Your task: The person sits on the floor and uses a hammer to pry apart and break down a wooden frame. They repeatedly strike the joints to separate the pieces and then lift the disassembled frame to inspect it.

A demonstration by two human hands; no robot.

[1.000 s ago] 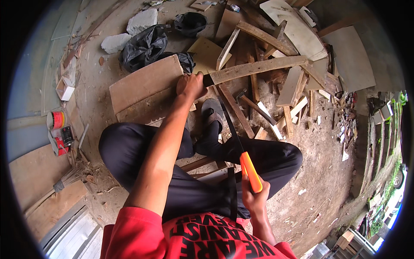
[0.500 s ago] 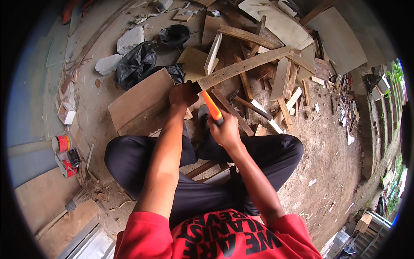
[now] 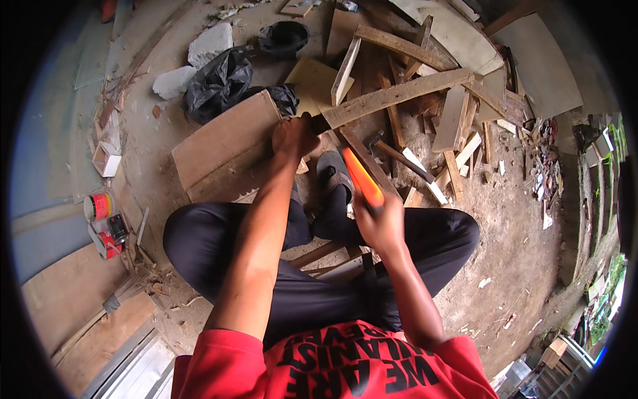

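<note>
Room over floor (image 3: 505, 266) beside right knee (image 3: 457, 231); plank (image 3: 399, 98) and wood heap (image 3: 454, 120) (hammer (image 3: 407, 161) at edge) block ahead.

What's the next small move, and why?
Probably brace the plank firmly before pushing the orange-handled saw: the left hand grips the plank's near end, and the saw, in the right hand, points toward that end.

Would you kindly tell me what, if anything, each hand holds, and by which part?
Right hand: an orange-handled tool, by the handle. Left hand: a wooden plank, by its left end.
</note>
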